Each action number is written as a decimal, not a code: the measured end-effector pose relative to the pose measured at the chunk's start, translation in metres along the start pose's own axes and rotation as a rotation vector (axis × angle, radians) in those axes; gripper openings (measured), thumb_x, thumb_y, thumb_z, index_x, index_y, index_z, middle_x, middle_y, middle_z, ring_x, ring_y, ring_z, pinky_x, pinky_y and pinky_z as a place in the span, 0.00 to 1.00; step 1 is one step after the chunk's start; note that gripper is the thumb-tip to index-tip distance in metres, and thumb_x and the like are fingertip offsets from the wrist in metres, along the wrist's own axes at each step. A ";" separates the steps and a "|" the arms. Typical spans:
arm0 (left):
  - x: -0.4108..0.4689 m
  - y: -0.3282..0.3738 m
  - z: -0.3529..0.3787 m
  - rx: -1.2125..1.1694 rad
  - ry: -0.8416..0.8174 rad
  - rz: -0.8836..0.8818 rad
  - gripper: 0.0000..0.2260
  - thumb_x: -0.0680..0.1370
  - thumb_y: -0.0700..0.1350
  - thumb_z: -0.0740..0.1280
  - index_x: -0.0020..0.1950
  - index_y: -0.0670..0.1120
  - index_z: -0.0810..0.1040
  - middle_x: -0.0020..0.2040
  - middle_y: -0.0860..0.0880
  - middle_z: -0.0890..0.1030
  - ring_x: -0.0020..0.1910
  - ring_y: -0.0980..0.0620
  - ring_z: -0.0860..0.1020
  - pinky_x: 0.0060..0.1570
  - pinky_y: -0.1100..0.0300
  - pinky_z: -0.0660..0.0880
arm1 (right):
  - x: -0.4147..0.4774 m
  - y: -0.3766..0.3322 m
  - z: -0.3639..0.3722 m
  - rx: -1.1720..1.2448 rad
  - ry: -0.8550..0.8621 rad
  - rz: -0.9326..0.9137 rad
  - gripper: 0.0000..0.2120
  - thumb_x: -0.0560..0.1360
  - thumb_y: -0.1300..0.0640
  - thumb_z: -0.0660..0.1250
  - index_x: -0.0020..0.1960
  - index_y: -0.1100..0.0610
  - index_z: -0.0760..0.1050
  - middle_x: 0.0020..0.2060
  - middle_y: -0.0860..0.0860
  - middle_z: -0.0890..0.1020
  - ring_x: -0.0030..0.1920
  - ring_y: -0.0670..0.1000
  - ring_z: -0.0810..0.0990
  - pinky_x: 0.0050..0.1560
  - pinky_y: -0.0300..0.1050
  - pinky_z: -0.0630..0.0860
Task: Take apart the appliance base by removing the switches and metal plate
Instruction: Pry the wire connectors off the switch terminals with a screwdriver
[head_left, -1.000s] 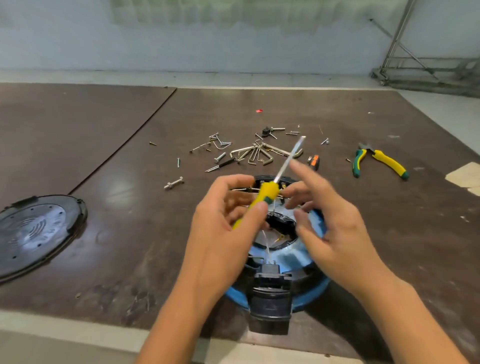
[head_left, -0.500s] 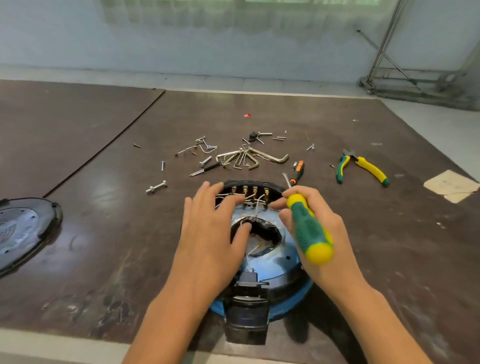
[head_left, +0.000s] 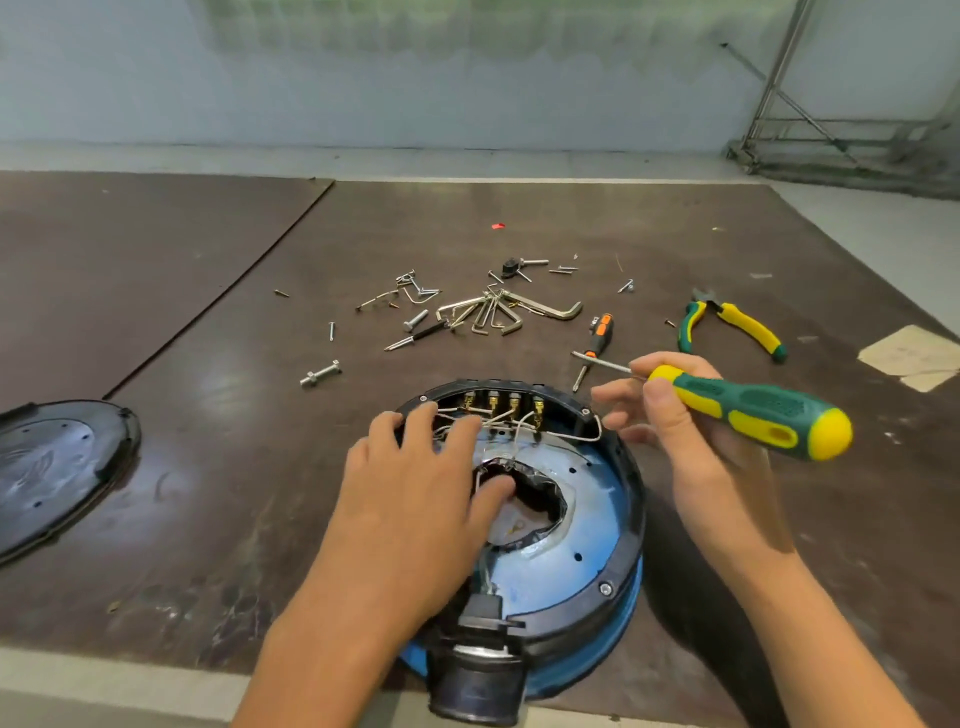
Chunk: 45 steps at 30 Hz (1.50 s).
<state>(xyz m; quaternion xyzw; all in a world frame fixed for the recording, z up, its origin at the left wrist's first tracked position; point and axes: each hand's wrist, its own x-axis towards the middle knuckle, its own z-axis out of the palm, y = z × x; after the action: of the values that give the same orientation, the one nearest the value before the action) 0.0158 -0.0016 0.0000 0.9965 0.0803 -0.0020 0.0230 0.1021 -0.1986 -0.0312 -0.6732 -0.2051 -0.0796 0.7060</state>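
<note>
- Counter (head_left: 208, 467): dark brown; hex keys (head_left: 540, 310) scattered toward far edge.
- Appliance base (head_left: 597, 509): at near edge, centre, open side up, wiring exposed.
- Left hand (head_left: 415, 499): flat on base, fingers straight.
- Right hand (head_left: 685, 431): grips screwdriver (head_left: 748, 410) beside base's far-right rim.

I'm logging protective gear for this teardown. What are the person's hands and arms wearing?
Nothing visible: both the left hand and the right hand are bare, without gloves, rings or a watch. Both forearms are bare too; no sleeve reaches into view.
</note>
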 end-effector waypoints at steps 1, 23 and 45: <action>0.003 -0.002 -0.004 -0.071 0.022 -0.009 0.26 0.81 0.65 0.50 0.78 0.59 0.56 0.77 0.52 0.60 0.75 0.45 0.59 0.70 0.51 0.64 | 0.001 0.000 -0.001 0.027 0.018 0.016 0.13 0.79 0.41 0.64 0.55 0.49 0.77 0.49 0.55 0.86 0.47 0.55 0.83 0.53 0.48 0.80; 0.027 0.005 0.021 -0.151 0.039 0.057 0.20 0.81 0.61 0.60 0.71 0.62 0.62 0.80 0.47 0.57 0.74 0.43 0.60 0.71 0.49 0.59 | 0.029 0.004 -0.008 0.054 -0.130 0.086 0.07 0.74 0.59 0.73 0.41 0.49 0.78 0.36 0.52 0.81 0.44 0.57 0.88 0.51 0.46 0.85; 0.033 0.017 0.016 -0.326 0.068 0.202 0.09 0.80 0.59 0.64 0.60 0.63 0.76 0.70 0.57 0.67 0.71 0.55 0.65 0.73 0.51 0.59 | 0.015 0.004 -0.031 -0.127 -0.153 0.005 0.08 0.73 0.66 0.65 0.41 0.58 0.81 0.41 0.58 0.87 0.46 0.60 0.87 0.54 0.64 0.83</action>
<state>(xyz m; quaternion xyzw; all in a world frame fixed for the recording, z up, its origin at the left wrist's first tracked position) 0.0511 -0.0137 -0.0157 0.9820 -0.0203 0.0470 0.1816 0.1229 -0.2265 -0.0291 -0.7213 -0.2515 -0.0391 0.6442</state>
